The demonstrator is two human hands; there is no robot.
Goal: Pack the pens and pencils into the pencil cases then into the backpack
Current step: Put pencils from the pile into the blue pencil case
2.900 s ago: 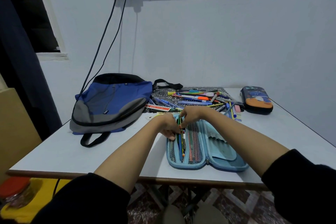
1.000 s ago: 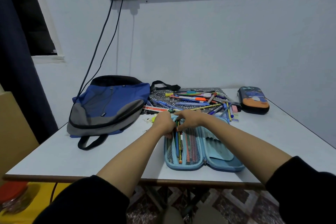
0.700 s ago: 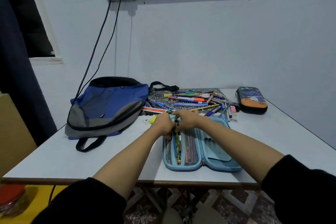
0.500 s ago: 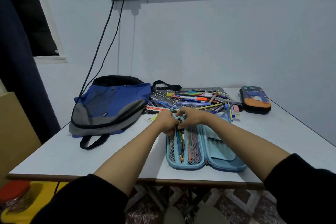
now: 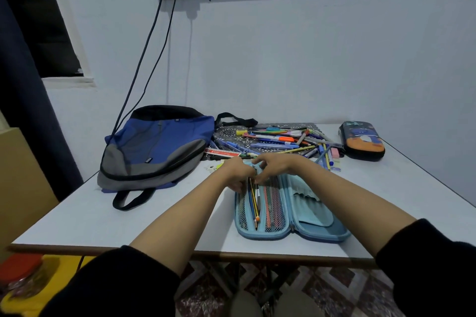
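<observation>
A light blue pencil case (image 5: 319,216) lies open on the table in front of me. Several pencils (image 5: 253,202) are tucked in the mesh pocket of its left half. My left hand (image 5: 237,172) curls over the far left edge of the case and grips it. My right hand (image 5: 274,166) is right beside it, fingers curled, pinching the far ends of the pencils. A loose pile of pens and pencils (image 5: 280,139) lies just behind the hands. A blue and grey backpack (image 5: 154,148) lies flat at the left. A dark pencil case (image 5: 362,140), zipped closed, sits at the far right.
The white table (image 5: 77,221) stands against a wall. Two cables (image 5: 144,59) hang from a wall socket down behind the backpack. A pink eraser (image 5: 334,153) lies by the pile. A red-lidded jar (image 5: 20,273) stands below the table's left corner.
Both hands have stayed at the far end of the open case, fingers shifting slightly over the pencils. The camera view swayed a little.
</observation>
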